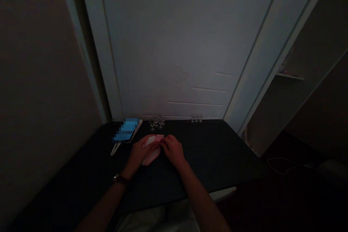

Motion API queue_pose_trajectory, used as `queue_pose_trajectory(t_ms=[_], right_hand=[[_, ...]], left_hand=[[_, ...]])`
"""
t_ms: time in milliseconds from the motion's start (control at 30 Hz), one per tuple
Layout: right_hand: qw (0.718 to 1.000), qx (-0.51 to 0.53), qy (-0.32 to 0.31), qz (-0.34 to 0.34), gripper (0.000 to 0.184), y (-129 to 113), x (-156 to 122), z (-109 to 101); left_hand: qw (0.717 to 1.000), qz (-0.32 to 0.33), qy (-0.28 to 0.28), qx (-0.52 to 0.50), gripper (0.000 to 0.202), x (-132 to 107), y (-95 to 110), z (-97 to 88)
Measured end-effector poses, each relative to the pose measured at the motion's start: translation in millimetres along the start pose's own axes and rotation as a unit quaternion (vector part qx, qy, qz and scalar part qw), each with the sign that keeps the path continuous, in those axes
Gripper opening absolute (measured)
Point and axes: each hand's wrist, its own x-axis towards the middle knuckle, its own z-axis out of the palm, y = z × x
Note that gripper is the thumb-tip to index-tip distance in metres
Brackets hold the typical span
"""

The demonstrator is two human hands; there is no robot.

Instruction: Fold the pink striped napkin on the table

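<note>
Two forearms converge from 6 o'clock; left hand (139,153) and right hand (173,150) each pinch a pink sheet (153,140) (material unclear) in their grip on the tabletop (217,152), the sheet at the right hand's 9 o'clock.

Matt black table (217,152), faint grain; thin smooth pink paper (151,158) on table; clear glossy glasses (157,122) at table back.

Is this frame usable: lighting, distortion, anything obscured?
Head view: very dim; the black table swallows detail, only the left hand, right hand and the pink item between them read. Wide-angle distortion bends the door edges. The blue patch is pixelated.
</note>
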Motion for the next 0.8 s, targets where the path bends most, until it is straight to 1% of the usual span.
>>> queue_pose_trajectory(t_ms=[100, 167, 233, 333, 467, 600, 667, 733, 800], right_hand=[[1.000, 0.012, 0.006, 0.001, 0.016, 0, 0, -1], [1.000, 0.026, 0.015, -0.001, 0.016, 1, 0, -1], [0.999, 0.042, 0.023, -0.005, 0.016, 2, 0, 0], [0.998, 0.052, 0.029, 0.001, 0.015, 3, 0, 0], [0.998, 0.051, 0.027, 0.010, 0.017, 3, -1, 0], [0.998, 0.042, 0.032, 0.017, 0.019, 2, -1, 0], [0.998, 0.039, 0.035, 0.023, 0.018, 2, -2, 0], [0.998, 0.039, 0.037, 0.030, 0.017, 3, -2, 1], [0.998, 0.039, 0.038, 0.034, 0.016, 3, -1, 1]], left_hand=[[0.999, -0.023, -0.011, -0.041, 0.043, 3, -6, 0.3], [0.997, -0.028, -0.026, -0.062, 0.044, 5, -8, 0.2], [0.997, -0.027, -0.025, -0.067, 0.045, 6, -9, 0.0], [0.998, -0.028, -0.008, -0.050, 0.042, 6, -10, -0.1], [1.000, -0.020, -0.002, 0.007, 0.036, 2, -11, 0.4], [0.998, 0.037, 0.036, 0.024, 0.032, -1, -7, 1.5], [0.995, 0.070, 0.052, 0.038, 0.035, -2, -1, 1.6], [0.993, 0.091, 0.055, 0.057, 0.041, -4, 5, 1.1], [0.992, 0.100, 0.042, 0.064, 0.041, -6, 9, 0.2]])
